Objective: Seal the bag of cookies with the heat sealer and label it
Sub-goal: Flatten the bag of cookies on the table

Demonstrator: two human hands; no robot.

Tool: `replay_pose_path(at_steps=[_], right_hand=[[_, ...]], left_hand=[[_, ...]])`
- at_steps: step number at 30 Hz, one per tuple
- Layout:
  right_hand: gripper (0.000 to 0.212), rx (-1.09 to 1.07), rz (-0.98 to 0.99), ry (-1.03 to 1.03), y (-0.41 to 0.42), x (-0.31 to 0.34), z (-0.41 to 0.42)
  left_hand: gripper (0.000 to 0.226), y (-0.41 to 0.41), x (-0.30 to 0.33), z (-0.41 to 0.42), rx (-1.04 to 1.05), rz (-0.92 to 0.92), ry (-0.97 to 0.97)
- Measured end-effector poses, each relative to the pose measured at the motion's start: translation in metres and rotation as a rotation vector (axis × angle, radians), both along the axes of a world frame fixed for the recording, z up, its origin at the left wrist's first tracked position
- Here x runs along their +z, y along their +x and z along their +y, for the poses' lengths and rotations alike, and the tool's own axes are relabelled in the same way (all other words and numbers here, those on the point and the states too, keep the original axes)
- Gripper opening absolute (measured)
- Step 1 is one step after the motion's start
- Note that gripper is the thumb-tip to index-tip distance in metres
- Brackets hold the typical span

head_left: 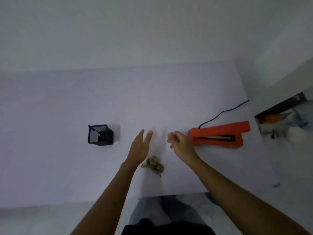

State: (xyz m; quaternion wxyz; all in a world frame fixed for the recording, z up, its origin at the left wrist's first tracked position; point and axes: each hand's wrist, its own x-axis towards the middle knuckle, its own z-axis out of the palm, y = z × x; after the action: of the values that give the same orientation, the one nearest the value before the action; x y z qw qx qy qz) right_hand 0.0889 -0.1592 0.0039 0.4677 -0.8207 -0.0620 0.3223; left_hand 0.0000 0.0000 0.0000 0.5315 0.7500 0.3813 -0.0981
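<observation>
The bag of cookies (153,165) lies on the white table (67,107) in front of me. It is clear film, with brown cookies bunched at its near end and its faint, blurred top reaching away from me. My left hand (140,146) has straight fingers laid along the bag's left side. My right hand (177,140) has curled fingers and seems to pinch the film's upper right edge. The red heat sealer (218,134) lies just right of my right hand with its jaw slot facing me.
A black cord (223,112) runs from the sealer off the table's right edge. A black mesh pen holder (100,134) with a blue pen (95,131) stands at the left, a white slip (117,142) beside it. A cluttered shelf (284,119) is at far right.
</observation>
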Motion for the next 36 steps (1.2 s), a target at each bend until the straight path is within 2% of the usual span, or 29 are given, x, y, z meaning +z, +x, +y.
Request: replay_pose_path(at_steps=[3, 6, 8, 12, 15, 18, 21, 29, 32, 36], right_hand=[[0.033, -0.017, 0.11, -0.156, -0.024, -0.041, -0.022], [0.04, -0.064, 0.217, -0.223, -0.05, -0.072, -0.04], [0.034, -0.089, 0.248, -0.22, -0.057, -0.08, -0.04], [0.011, -0.1, 0.29, -0.175, -0.062, -0.085, -0.03], [0.011, -0.085, 0.273, -0.139, -0.061, -0.085, -0.024], [0.007, -0.055, 0.186, -0.113, -0.06, -0.085, -0.026], [0.003, -0.03, 0.05, -0.119, -0.061, -0.082, -0.033], [0.004, 0.069, -0.146, -0.053, -0.07, -0.071, -0.052], [0.005, 0.062, -0.172, -0.04, -0.073, -0.071, -0.049], [0.024, 0.093, -0.122, -0.01, -0.074, -0.074, -0.04]], left_hand=[[0.069, -0.019, -0.034, -0.012, -0.126, 0.165, 0.054], [0.031, -0.038, -0.063, -0.024, -0.19, 0.174, 0.142], [0.019, -0.039, -0.066, -0.026, -0.198, 0.153, 0.186], [0.02, -0.038, -0.063, -0.027, -0.214, 0.145, 0.253], [0.024, -0.039, -0.059, -0.027, -0.178, 0.102, 0.223], [0.023, -0.048, -0.063, -0.021, -0.105, 0.048, 0.162], [0.005, -0.059, -0.065, -0.016, -0.059, -0.009, 0.128], [0.011, -0.082, -0.061, -0.009, -0.122, -0.192, 0.022], [0.009, -0.086, -0.067, -0.005, -0.131, -0.205, -0.016], [0.005, -0.084, -0.072, -0.005, -0.149, -0.198, -0.05]])
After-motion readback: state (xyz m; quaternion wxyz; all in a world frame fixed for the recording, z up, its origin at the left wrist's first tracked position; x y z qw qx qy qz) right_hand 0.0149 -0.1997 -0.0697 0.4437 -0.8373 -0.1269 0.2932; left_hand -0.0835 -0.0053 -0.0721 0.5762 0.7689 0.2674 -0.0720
